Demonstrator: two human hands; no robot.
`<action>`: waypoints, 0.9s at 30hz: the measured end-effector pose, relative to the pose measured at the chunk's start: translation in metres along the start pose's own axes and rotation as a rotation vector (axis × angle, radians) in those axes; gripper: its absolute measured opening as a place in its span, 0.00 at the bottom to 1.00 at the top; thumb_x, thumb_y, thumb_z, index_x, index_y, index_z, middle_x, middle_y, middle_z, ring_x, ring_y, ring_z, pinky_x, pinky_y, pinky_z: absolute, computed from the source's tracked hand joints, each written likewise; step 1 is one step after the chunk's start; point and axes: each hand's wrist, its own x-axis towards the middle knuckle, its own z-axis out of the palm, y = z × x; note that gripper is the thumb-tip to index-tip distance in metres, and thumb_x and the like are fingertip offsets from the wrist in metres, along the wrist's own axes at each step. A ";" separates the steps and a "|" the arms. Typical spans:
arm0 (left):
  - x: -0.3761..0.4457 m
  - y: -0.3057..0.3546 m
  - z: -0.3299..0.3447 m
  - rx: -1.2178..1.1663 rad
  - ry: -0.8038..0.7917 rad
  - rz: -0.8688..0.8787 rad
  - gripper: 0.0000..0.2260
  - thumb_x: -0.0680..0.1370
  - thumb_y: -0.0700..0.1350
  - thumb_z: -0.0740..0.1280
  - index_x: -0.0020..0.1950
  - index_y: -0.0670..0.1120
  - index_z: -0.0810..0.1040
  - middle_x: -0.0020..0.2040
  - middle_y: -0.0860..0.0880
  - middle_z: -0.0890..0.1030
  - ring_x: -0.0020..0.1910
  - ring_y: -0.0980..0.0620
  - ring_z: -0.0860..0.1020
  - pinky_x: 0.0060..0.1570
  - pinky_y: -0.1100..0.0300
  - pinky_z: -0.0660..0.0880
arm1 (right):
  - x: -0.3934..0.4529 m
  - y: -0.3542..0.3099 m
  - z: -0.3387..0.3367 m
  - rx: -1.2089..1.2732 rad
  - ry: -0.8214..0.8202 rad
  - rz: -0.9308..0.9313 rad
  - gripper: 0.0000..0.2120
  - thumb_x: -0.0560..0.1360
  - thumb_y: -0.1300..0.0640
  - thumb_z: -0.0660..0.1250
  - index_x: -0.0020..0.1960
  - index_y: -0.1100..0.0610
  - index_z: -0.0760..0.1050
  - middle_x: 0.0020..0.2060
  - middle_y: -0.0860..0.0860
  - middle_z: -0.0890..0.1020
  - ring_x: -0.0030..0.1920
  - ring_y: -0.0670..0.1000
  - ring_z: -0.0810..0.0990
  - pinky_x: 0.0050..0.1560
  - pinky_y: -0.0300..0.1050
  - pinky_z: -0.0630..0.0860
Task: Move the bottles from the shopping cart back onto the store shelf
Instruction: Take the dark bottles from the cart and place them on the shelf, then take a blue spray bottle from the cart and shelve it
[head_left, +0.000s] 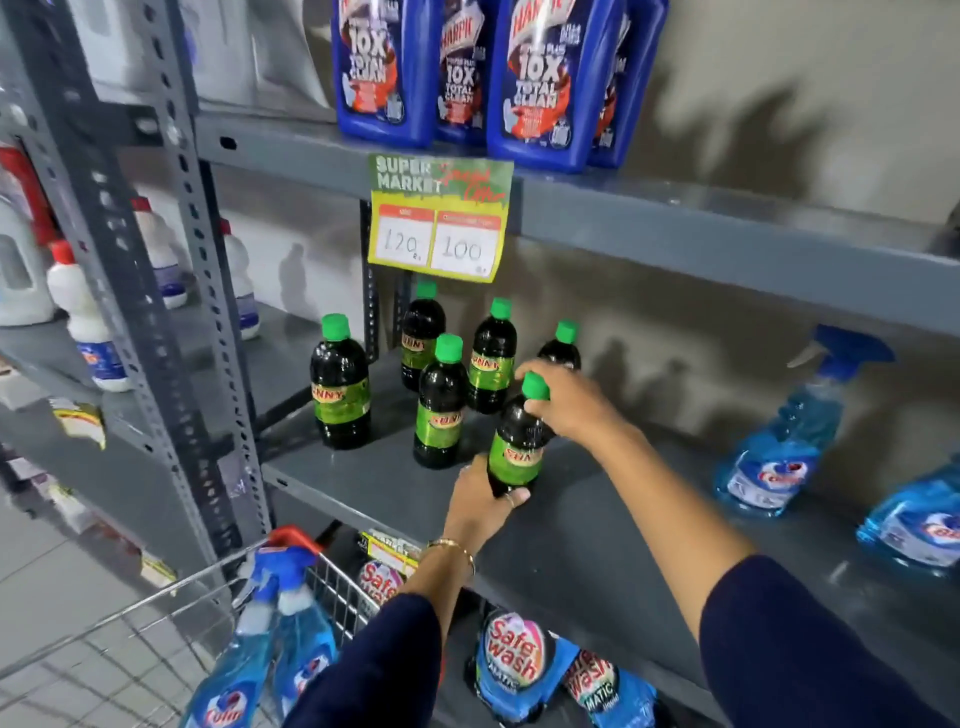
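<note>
Both hands grip one dark bottle with a green cap (517, 447), tilted on the grey shelf (597, 525): the right hand (569, 402) wraps its neck just below the cap, the left hand (480, 501) cups its base. Five matching bottles (441, 402) stand upright just beyond it, to the left. Near left, the wire shopping cart (332, 587) holds blue spray bottles (291, 644).
</note>
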 end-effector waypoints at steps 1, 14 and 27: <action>0.002 0.000 0.002 -0.013 0.010 0.007 0.23 0.69 0.42 0.72 0.61 0.41 0.70 0.58 0.42 0.78 0.59 0.44 0.75 0.50 0.61 0.67 | 0.001 0.001 -0.001 -0.003 0.006 -0.001 0.18 0.74 0.63 0.65 0.61 0.50 0.72 0.59 0.57 0.78 0.55 0.58 0.77 0.52 0.46 0.74; -0.034 -0.035 -0.036 0.117 -0.150 0.030 0.33 0.71 0.38 0.70 0.72 0.46 0.58 0.71 0.45 0.67 0.70 0.47 0.65 0.68 0.59 0.62 | -0.016 -0.011 0.018 -0.151 0.280 -0.124 0.31 0.71 0.71 0.65 0.70 0.53 0.65 0.72 0.54 0.66 0.68 0.59 0.68 0.65 0.55 0.69; -0.143 -0.175 -0.147 -0.058 0.473 -0.248 0.23 0.68 0.34 0.71 0.61 0.45 0.71 0.56 0.45 0.78 0.54 0.44 0.77 0.55 0.46 0.76 | -0.054 -0.124 0.174 -0.150 0.115 -0.623 0.22 0.65 0.65 0.51 0.51 0.62 0.79 0.44 0.57 0.83 0.42 0.59 0.82 0.37 0.45 0.81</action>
